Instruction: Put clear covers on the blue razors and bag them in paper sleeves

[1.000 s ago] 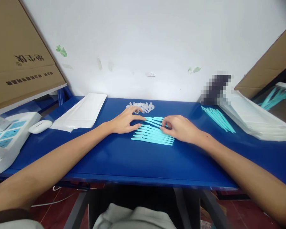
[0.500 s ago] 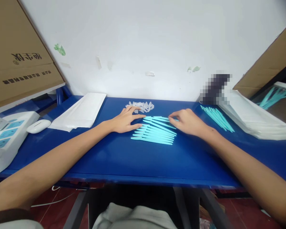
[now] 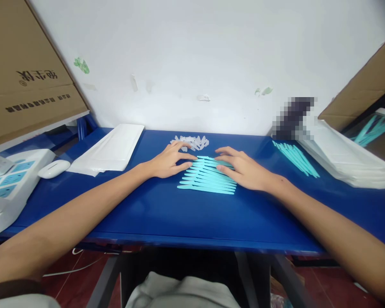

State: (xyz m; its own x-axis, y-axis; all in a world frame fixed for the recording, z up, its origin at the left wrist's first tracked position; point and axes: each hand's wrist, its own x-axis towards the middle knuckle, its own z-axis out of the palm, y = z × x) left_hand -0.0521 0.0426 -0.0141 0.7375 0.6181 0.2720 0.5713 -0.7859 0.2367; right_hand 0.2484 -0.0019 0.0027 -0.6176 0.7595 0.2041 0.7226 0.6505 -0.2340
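A row of slim turquoise plastic sticks, shaped like eyebrow razors (image 3: 208, 184), lies fanned side by side on the blue table. At its left end, my left hand (image 3: 168, 160) rests palm down with fingers spread, the thumb and index touching or just over the stick ends. My right hand (image 3: 240, 167) is over the right side of the row, fingers apart, hiding the right ends of the upper sticks. Neither hand visibly grips anything. Behind the left fingertips is a small heap of translucent whitish pieces, perhaps caps (image 3: 195, 143).
To the right is another bunch of turquoise sticks (image 3: 295, 158) beside stacked white sleeves (image 3: 349, 162). More white sleeves (image 3: 111, 147) lie at left, near a white mouse-shaped object (image 3: 54, 169) and a white power strip (image 3: 16, 179). Cardboard (image 3: 32, 81) stands at far left.
My right hand has opened from a pinch at the top stick's right end and moved slightly left over the row. The left hand has stayed nearly still.
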